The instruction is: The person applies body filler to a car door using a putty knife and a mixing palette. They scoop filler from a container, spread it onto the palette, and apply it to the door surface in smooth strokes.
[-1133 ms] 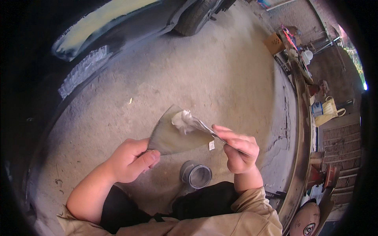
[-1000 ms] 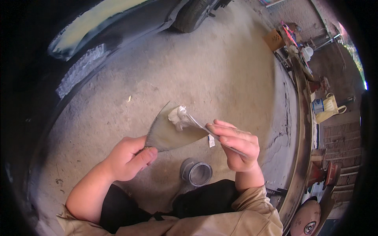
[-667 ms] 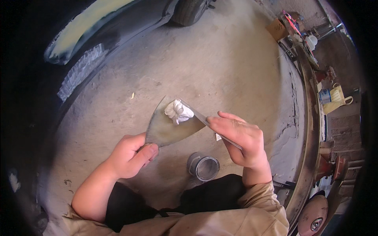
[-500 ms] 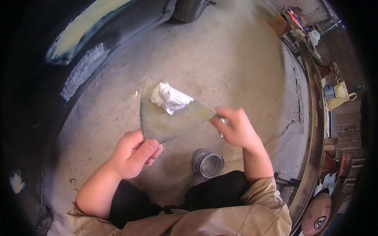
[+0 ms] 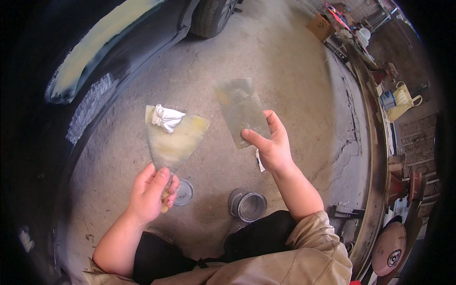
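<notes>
Concrete floor (image 5: 289,85) below hands (image 5: 149,192) (image 5: 276,148), scraper handle (image 5: 165,207) mostly hidden

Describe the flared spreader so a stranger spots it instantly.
Start at the dark car body. Right of it, the left hand grips the flared spreader by its narrow end. Unlike the rectangular blade in the right hand, it carries a white lump.

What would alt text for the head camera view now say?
A person's left hand holds a fan-shaped scraper bearing a white paste-like lump; the right hand holds a flat rectangular plate. Below, a grey can stands on the floor; a dark car is at upper left.
</notes>
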The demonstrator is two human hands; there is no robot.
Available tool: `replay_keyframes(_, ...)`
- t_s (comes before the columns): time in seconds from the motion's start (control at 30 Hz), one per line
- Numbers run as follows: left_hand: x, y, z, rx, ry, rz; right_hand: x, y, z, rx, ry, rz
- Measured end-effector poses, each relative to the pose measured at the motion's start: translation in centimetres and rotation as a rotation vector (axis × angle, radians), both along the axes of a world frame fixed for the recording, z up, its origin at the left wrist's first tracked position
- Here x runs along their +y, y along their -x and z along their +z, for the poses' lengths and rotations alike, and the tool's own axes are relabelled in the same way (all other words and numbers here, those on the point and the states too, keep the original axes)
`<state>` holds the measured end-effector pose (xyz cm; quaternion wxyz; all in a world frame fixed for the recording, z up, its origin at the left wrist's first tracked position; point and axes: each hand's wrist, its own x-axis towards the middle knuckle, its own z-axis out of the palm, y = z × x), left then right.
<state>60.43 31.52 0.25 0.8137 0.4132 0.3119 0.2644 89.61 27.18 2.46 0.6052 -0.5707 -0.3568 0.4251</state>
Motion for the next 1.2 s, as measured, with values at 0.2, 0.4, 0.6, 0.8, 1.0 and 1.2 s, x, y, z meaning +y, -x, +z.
replay_keyframes(0.2,0.2,-0.2,-0.2,-0.039,0.066,-0.106,-1.0,0.7,0.1,-0.243,-0.092,0.203)
replay_keyframes(0.4,0.7,-0.1,-0.3,-0.111,0.137,-0.153,-1.4,0.9,-0.3,-0.582,-0.345,0.323)
replay_keyframes(0.6,0.7,0.5,-0.4,-0.055,0.080,-0.200,-1.4,-0.5,0.5,-0.735,-0.412,0.477)
replay_keyframes(0.8,1.0,0.9,-0.9,-0.085,-0.042,-0.276,-0.8,-1.0,1.8,-0.810,-0.395,0.608)
replay_keyframes(1.0,0.7,1.0,-0.7,-0.123,0.016,-0.141,-0.3,-1.9,-0.7,-0.759,0.085,0.386)
replay_keyframes(1.2,0.5,0.4,-0.9,-0.148,0.101,-0.144,0.4,-3.2,-3.5,0.647,-0.138,0.359)
